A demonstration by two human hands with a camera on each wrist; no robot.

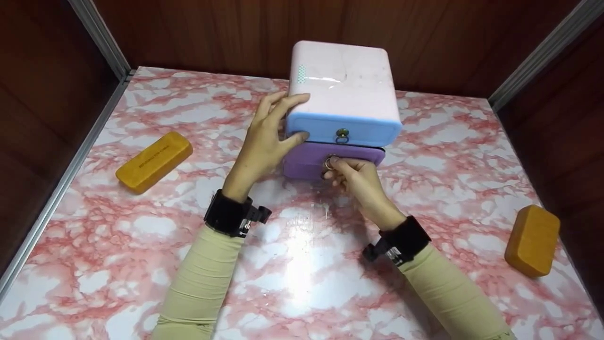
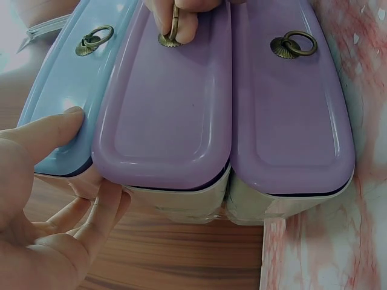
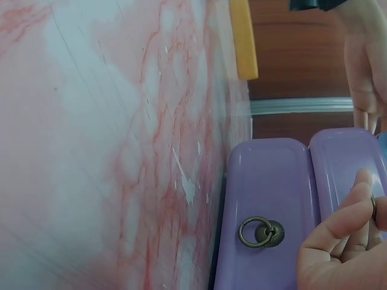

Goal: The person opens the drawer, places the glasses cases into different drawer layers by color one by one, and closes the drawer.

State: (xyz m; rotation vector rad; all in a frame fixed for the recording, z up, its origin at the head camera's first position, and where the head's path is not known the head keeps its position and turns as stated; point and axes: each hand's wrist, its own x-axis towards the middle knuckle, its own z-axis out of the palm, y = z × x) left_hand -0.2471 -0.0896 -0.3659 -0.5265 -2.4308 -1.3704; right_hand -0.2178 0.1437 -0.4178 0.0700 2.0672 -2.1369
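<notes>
A small drawer box (image 1: 344, 78) with a pale pink top stands at the back of the table. Its top drawer front (image 1: 325, 128) is blue; the middle drawer front (image 2: 175, 115) and bottom drawer front (image 2: 290, 115) are purple. Each bears a brass ring pull. My left hand (image 1: 266, 134) rests on the box's left front corner, thumb against the blue front and fingers along the side and top edge. Thumb and forefinger of my right hand (image 1: 356, 182) pinch the ring pull (image 2: 175, 24) of the middle drawer. Beside it, the bottom ring pull (image 3: 260, 232) hangs untouched.
One mustard-yellow case (image 1: 155, 163) lies on the table to the left; another yellow case (image 1: 533, 241) lies near the right edge. Dark wood panels (image 1: 212, 38) with metal edging close in the back and sides of the marbled table (image 1: 302, 283).
</notes>
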